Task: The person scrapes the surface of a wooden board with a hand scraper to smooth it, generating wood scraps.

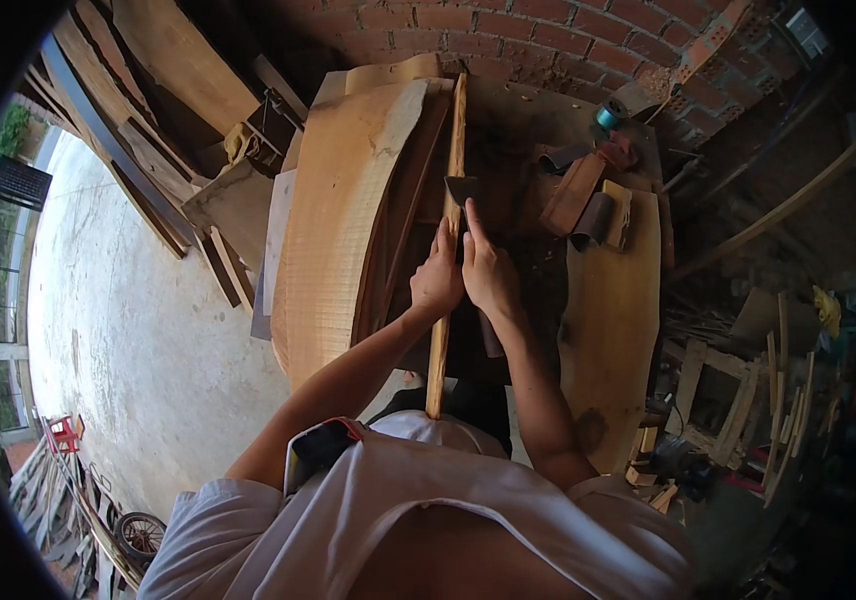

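Observation:
A long, narrow wooden strip [439, 345] runs from the far side of the bench back to my waist, its near end against my shirt. Wrapped on the strip at mid-length is my left hand [436, 275], fingers pointing forward. My right hand [490, 270] is close beside it on the right, closed with the index finger stretched forward. That fingertip meets a dark flat-bladed tool [461, 188] lying across the strip; the grip on it is mostly hidden under the hand. To the left lies a wide pale slab [338, 200] with a wavy edge.
Rolled brown sandpaper [593, 222] and a wooden block [575, 193] sit on the right, by another plank [608, 330]. A teal roll [609, 114] is farther back. Boards lean at upper left [183, 60], a brick wall [508, 40] stands behind, and wood scraps [718, 390] crowd the right.

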`<state>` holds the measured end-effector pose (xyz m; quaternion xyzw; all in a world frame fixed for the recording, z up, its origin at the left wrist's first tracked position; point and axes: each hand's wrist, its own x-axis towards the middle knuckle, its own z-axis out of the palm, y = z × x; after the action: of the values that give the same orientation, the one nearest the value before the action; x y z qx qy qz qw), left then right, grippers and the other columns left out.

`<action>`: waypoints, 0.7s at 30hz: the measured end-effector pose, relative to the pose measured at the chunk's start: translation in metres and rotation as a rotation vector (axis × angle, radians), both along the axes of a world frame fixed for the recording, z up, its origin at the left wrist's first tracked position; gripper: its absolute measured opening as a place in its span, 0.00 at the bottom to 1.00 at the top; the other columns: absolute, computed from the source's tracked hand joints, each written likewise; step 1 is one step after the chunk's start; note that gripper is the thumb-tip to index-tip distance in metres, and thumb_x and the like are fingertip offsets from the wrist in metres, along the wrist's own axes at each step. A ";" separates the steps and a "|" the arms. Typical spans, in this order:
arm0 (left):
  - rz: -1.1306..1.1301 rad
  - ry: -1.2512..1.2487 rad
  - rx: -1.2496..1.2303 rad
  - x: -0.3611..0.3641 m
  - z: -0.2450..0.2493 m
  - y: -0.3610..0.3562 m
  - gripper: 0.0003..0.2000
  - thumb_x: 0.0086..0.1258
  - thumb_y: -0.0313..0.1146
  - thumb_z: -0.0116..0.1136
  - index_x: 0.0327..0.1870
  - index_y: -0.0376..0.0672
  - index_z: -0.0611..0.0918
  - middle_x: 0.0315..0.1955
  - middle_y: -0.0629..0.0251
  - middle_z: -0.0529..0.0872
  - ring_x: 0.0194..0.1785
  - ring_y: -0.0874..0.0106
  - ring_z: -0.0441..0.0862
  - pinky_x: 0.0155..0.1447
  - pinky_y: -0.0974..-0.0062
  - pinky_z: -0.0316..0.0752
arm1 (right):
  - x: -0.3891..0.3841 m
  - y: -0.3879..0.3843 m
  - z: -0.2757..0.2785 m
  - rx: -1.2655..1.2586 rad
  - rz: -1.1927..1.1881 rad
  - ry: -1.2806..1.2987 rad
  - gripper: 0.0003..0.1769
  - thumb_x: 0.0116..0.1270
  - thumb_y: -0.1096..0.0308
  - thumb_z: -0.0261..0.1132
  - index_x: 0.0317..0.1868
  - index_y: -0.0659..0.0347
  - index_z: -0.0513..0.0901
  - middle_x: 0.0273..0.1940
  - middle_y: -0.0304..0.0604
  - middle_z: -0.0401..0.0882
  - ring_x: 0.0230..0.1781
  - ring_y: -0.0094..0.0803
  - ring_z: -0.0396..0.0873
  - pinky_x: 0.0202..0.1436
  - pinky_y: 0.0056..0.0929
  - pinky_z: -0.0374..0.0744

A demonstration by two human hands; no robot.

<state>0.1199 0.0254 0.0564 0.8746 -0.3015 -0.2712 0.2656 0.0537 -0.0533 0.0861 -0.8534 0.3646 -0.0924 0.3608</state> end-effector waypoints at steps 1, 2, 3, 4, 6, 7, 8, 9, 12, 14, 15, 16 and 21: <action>-0.005 -0.037 -0.013 -0.002 0.000 0.001 0.37 0.73 0.48 0.45 0.79 0.49 0.47 0.74 0.54 0.62 0.54 0.44 0.82 0.55 0.48 0.77 | -0.005 0.006 -0.001 0.002 0.002 -0.002 0.30 0.78 0.57 0.46 0.78 0.38 0.53 0.37 0.61 0.84 0.37 0.60 0.83 0.41 0.54 0.82; -0.002 -0.011 -0.005 -0.003 0.001 0.001 0.37 0.73 0.48 0.46 0.79 0.49 0.47 0.75 0.54 0.61 0.54 0.44 0.82 0.55 0.48 0.77 | -0.014 0.015 -0.003 -0.006 -0.001 -0.041 0.30 0.78 0.57 0.46 0.78 0.38 0.53 0.37 0.61 0.84 0.37 0.60 0.83 0.41 0.54 0.81; 0.001 -0.014 -0.010 0.000 -0.001 0.000 0.37 0.73 0.48 0.46 0.79 0.49 0.47 0.75 0.54 0.61 0.54 0.44 0.82 0.55 0.48 0.77 | -0.021 0.021 -0.006 -0.016 -0.003 -0.079 0.30 0.78 0.58 0.46 0.78 0.38 0.53 0.37 0.61 0.84 0.37 0.60 0.83 0.41 0.54 0.81; -0.018 -0.030 -0.011 0.002 -0.005 0.001 0.37 0.72 0.48 0.46 0.79 0.49 0.47 0.75 0.54 0.61 0.54 0.44 0.82 0.54 0.48 0.78 | -0.022 0.025 -0.012 -0.100 0.000 -0.187 0.30 0.77 0.58 0.47 0.78 0.38 0.54 0.36 0.62 0.84 0.37 0.60 0.83 0.40 0.55 0.81; -0.003 -0.036 -0.003 -0.004 -0.001 0.001 0.37 0.72 0.47 0.46 0.79 0.49 0.48 0.74 0.53 0.62 0.53 0.43 0.82 0.54 0.48 0.78 | -0.008 0.003 -0.007 -0.048 0.010 -0.103 0.30 0.77 0.58 0.47 0.78 0.38 0.54 0.36 0.62 0.84 0.37 0.60 0.83 0.40 0.55 0.81; 0.018 -0.049 0.011 -0.002 -0.002 -0.003 0.36 0.72 0.46 0.47 0.78 0.49 0.49 0.73 0.53 0.64 0.52 0.43 0.83 0.54 0.48 0.78 | -0.001 -0.005 0.001 0.003 0.004 -0.027 0.30 0.77 0.58 0.47 0.78 0.38 0.54 0.36 0.62 0.84 0.37 0.60 0.83 0.40 0.55 0.81; 0.017 -0.006 -0.006 0.006 -0.001 -0.004 0.36 0.72 0.46 0.46 0.78 0.49 0.49 0.73 0.53 0.65 0.52 0.43 0.83 0.54 0.48 0.78 | 0.007 -0.008 0.005 -0.032 0.030 0.010 0.29 0.78 0.57 0.47 0.77 0.37 0.55 0.35 0.62 0.84 0.36 0.61 0.83 0.40 0.55 0.81; 0.016 0.042 -0.023 0.012 0.000 -0.003 0.36 0.72 0.46 0.46 0.78 0.49 0.49 0.72 0.53 0.66 0.52 0.43 0.83 0.54 0.48 0.78 | 0.007 -0.008 0.004 -0.039 0.032 0.010 0.29 0.78 0.57 0.47 0.77 0.37 0.55 0.35 0.62 0.84 0.36 0.61 0.83 0.40 0.55 0.81; 0.008 0.014 -0.010 0.002 0.000 -0.002 0.36 0.73 0.47 0.45 0.78 0.50 0.48 0.74 0.53 0.63 0.52 0.44 0.83 0.54 0.48 0.78 | 0.002 0.002 0.003 -0.039 -0.016 -0.003 0.30 0.77 0.57 0.47 0.77 0.39 0.55 0.33 0.64 0.83 0.36 0.60 0.83 0.40 0.55 0.81; -0.023 -0.007 0.003 -0.003 0.000 0.001 0.36 0.73 0.47 0.45 0.78 0.50 0.46 0.76 0.54 0.60 0.53 0.44 0.83 0.54 0.48 0.78 | -0.017 0.017 0.004 -0.029 0.014 0.021 0.30 0.77 0.57 0.47 0.78 0.39 0.55 0.32 0.63 0.83 0.36 0.61 0.83 0.40 0.55 0.81; -0.021 -0.008 -0.008 -0.001 0.000 -0.001 0.36 0.73 0.47 0.45 0.78 0.50 0.46 0.76 0.54 0.60 0.53 0.44 0.83 0.54 0.48 0.78 | -0.022 0.018 0.004 -0.016 0.046 0.058 0.30 0.77 0.57 0.47 0.78 0.40 0.54 0.31 0.63 0.83 0.35 0.61 0.83 0.39 0.55 0.81; -0.014 -0.008 0.000 -0.003 -0.001 -0.002 0.36 0.73 0.46 0.45 0.78 0.50 0.46 0.75 0.54 0.61 0.53 0.45 0.83 0.54 0.48 0.78 | -0.021 0.015 -0.003 -0.048 0.056 -0.006 0.30 0.77 0.57 0.47 0.78 0.38 0.54 0.28 0.61 0.83 0.34 0.61 0.83 0.37 0.56 0.81; 0.029 0.053 -0.031 0.011 -0.002 -0.002 0.35 0.73 0.45 0.44 0.78 0.52 0.47 0.72 0.53 0.67 0.54 0.44 0.82 0.55 0.47 0.77 | 0.008 -0.006 0.007 -0.058 0.045 0.080 0.30 0.78 0.55 0.46 0.78 0.35 0.53 0.32 0.63 0.84 0.37 0.63 0.83 0.40 0.56 0.81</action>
<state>0.1311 0.0238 0.0546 0.8672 -0.2859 -0.2856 0.2909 0.0618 -0.0593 0.0929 -0.8746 0.3564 -0.0603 0.3231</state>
